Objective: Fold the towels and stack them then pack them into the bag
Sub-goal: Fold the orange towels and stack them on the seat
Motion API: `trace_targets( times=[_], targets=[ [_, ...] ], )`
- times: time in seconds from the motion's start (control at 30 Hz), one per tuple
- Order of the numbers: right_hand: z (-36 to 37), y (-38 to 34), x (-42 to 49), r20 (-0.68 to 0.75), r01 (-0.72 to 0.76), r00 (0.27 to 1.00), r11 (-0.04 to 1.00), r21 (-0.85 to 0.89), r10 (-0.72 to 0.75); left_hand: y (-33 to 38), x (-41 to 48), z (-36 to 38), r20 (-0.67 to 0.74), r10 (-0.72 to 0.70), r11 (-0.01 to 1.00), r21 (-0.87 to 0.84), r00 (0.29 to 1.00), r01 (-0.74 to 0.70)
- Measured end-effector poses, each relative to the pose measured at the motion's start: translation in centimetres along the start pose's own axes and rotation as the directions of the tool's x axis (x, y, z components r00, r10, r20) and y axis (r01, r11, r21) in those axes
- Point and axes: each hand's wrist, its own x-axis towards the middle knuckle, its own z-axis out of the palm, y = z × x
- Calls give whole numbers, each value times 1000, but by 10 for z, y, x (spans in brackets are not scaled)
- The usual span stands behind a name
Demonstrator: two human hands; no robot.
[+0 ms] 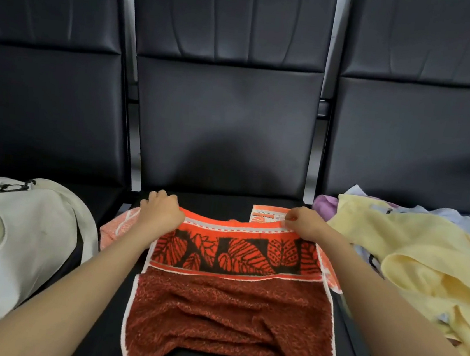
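An orange towel (pixel 232 294) with a black leaf band lies across the middle black seat, its near half rumpled and hanging toward me. My left hand (pixel 162 213) grips the towel's far left corner. At the far right corner my right hand (pixel 301 223) pinches the hem, next to a paper label. A white cloth bag (pixel 25 230) lies open on the left seat. On the right seat sits a heap of unfolded towels, with a pale yellow towel (pixel 423 266) on top.
Three black padded seats stand in a row with tall backrests (pixel 227 103). A purple cloth (pixel 324 204) and light blue cloth peek from under the yellow heap. Gaps with metal frame separate the seats.
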Motion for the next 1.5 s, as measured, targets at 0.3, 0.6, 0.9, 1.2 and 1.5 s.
trace_targets(
  times=[0.3, 0.6, 0.9, 1.2, 1.5],
  targets=[
    [20, 15, 14, 67, 65, 996, 995, -75, -60, 18, 15, 27, 207, 354, 929, 33, 912, -368],
    [22, -2, 7, 186, 207, 969, 943, -262, -161, 24, -2, 14, -84, 537, 833, -105, 840, -543],
    [14, -18, -18, 62, 365, 931, 915, -173, -360, -4, -47, -2, -399, 669, 659, -74, 628, -749],
    [16, -1, -78, -255, 462, 808, 839, -287, -532, -11, -94, 2, -250, 311, 629, -669, 917, -396],
    [12, -1, -115, -128, 412, 860, 820, -397, -494, -25, -102, -8, -101, 466, 750, -481, 879, -454]
  ],
)
